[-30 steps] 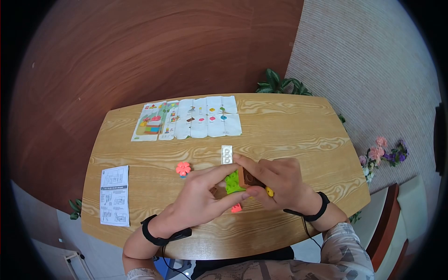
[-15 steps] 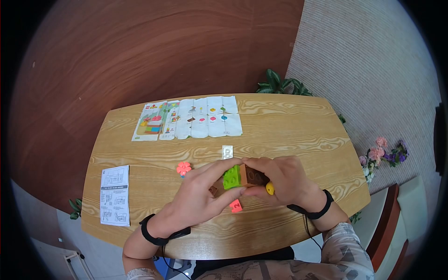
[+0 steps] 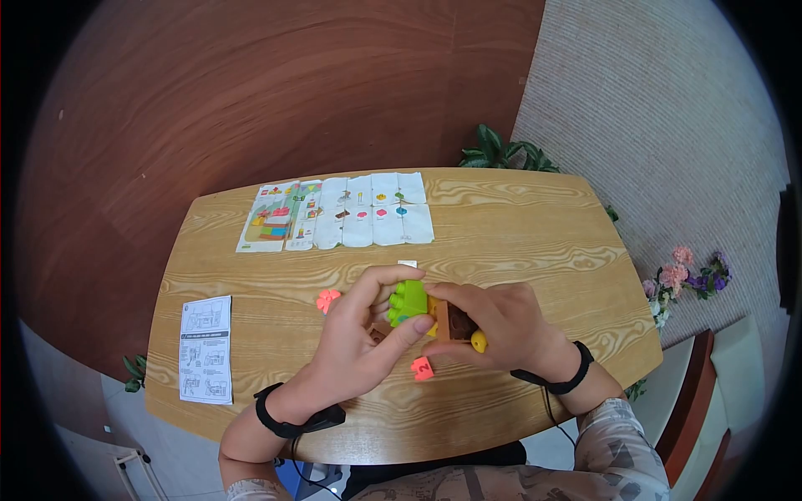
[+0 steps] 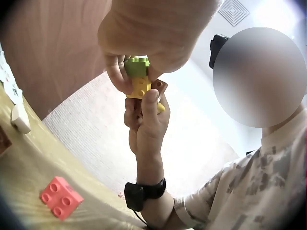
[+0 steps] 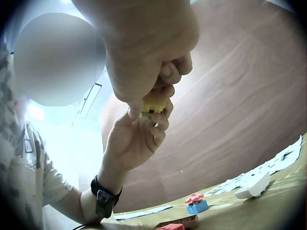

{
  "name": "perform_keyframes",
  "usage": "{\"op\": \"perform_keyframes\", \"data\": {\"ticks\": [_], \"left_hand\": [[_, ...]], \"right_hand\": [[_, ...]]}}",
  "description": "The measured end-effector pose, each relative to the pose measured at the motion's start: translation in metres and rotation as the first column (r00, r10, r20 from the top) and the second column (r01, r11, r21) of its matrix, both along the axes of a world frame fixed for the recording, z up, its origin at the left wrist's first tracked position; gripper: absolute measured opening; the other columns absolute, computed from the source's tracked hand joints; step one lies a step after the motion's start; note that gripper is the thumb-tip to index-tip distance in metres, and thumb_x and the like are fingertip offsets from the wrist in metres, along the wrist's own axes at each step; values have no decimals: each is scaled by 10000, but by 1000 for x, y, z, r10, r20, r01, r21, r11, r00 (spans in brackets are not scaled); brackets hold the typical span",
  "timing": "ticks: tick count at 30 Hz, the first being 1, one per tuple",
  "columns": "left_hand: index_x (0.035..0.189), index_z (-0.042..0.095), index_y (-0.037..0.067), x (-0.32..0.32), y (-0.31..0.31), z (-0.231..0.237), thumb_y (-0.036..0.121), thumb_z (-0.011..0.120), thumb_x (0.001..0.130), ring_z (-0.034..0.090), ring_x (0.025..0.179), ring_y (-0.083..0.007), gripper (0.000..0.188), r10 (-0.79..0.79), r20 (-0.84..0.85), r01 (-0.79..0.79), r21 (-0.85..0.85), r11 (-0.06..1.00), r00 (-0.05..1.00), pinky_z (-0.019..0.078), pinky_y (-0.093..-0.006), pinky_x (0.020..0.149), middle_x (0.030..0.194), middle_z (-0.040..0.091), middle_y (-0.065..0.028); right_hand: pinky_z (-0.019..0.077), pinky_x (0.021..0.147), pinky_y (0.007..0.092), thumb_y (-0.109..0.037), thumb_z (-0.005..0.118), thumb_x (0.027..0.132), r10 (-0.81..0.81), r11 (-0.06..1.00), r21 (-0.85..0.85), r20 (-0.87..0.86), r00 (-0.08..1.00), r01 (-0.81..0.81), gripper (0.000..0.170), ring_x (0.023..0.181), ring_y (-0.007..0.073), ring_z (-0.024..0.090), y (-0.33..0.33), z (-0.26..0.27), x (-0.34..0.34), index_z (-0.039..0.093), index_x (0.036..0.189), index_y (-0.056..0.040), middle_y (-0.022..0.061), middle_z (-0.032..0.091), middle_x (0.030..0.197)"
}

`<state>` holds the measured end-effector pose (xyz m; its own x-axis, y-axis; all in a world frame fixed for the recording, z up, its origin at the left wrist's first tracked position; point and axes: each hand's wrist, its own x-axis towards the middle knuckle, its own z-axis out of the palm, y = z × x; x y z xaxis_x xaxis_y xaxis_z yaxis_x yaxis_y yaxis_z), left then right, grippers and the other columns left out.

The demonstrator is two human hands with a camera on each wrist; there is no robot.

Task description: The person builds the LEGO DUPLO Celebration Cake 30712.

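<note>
Above the table's middle, the left hand (image 3: 355, 338) pinches a green brick (image 3: 409, 302) between thumb and fingers. The right hand (image 3: 510, 326) grips a brown brick piece (image 3: 460, 322), with a small yellow rounded piece (image 3: 479, 341) by its palm. Between them is a yellow brick (image 4: 140, 87), joined under the green brick (image 4: 137, 68) in the left wrist view and touched by the right thumb. Fingers hide most of the yellow brick (image 5: 154, 105) in the right wrist view. A pink brick marked 2 (image 3: 422, 368) lies on the table below the hands.
A pink flower piece (image 3: 327, 301) on a blue brick (image 5: 197, 207) stands left of the hands. A white piece (image 3: 407, 263) lies beyond them. An unfolded picture sheet (image 3: 368, 210) is at the back, a printed leaflet (image 3: 205, 351) at the left. A brown piece (image 3: 380, 332) shows behind the left hand.
The green brick has tilted and shifted slightly left and up with the left hand. The yellow brick has come into view between the hands, and the left hand now covers more of the white piece.
</note>
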<state>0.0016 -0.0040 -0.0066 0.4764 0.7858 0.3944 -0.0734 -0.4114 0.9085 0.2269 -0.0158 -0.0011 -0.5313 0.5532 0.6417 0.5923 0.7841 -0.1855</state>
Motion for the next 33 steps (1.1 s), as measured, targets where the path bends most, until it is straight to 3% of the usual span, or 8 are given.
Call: {"op": "perform_keyframes", "data": {"ticks": [5,8,20,27,33], "left_hand": [[1365,462,-2,-1,-1,4,58,688,974,645,1055,-108,456,-27,-53,23,-76,997,998,556,-239,776,1149,662,-117],[1359,460,-2,1,-3,7,47,677,977,662,1041,-119,442,-26,-77,24,-34,999,997,572,-246,787,1150,667,-123],[1272,545,-28,-3,4,7,21,692,963,673,1067,-135,346,-158,155,211,-425,880,975,552,-279,930,1210,684,-123],[1269,574,-39,-1,2,2,11,727,931,676,1078,-148,375,-147,202,217,-388,896,968,557,-294,939,1208,689,-128],[1278,599,-54,1,-3,6,-1,742,913,684,1050,-143,395,-140,234,224,-385,895,962,568,-286,923,1170,700,-115]], "right_hand": [[509,488,310,-415,839,753,-17,998,55,22,1000,16,672,547,195,652,1,-5,2,617,1294,-83,46,714,870],[507,490,312,-403,842,743,-22,998,60,14,1000,22,620,551,199,650,1,-7,5,642,1228,-72,46,697,842],[501,494,313,-399,850,739,39,993,117,-38,999,-34,472,553,210,647,0,-7,6,654,1027,-81,49,670,771],[501,484,295,-290,890,730,60,993,111,-135,989,-45,427,567,194,669,-2,-5,0,650,1012,-77,62,683,776],[519,510,284,-285,889,746,86,996,40,-175,981,-80,443,589,194,684,-5,-2,1,647,1037,-55,76,695,793]]}}
